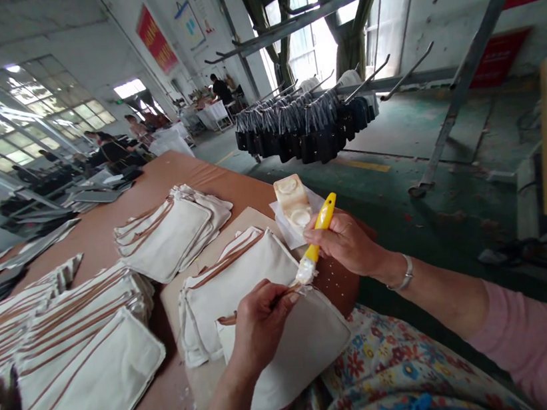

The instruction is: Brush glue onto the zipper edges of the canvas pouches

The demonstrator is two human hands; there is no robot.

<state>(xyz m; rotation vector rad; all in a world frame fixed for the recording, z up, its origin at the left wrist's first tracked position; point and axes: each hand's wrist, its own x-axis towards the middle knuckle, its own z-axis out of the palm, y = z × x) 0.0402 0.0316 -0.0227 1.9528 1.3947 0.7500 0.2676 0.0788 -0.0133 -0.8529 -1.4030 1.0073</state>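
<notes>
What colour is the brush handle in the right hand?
Yellow: the brush handle shows best in the head view.

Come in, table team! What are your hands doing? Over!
Right hand gripping yellow brush. Left hand pinching top edge of white fabric piece. Bristles at that edge. Cream container near right hand, nothing seen blocking brush.

Stacked pouches (90, 384) block the left; a pale container (291, 192) crowds the right fingers (325, 237). The far surface (188, 168) lies bare.

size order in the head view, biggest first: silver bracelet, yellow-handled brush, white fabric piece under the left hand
1. White fabric piece under the left hand
2. Yellow-handled brush
3. Silver bracelet

No two look alike in size.
</notes>
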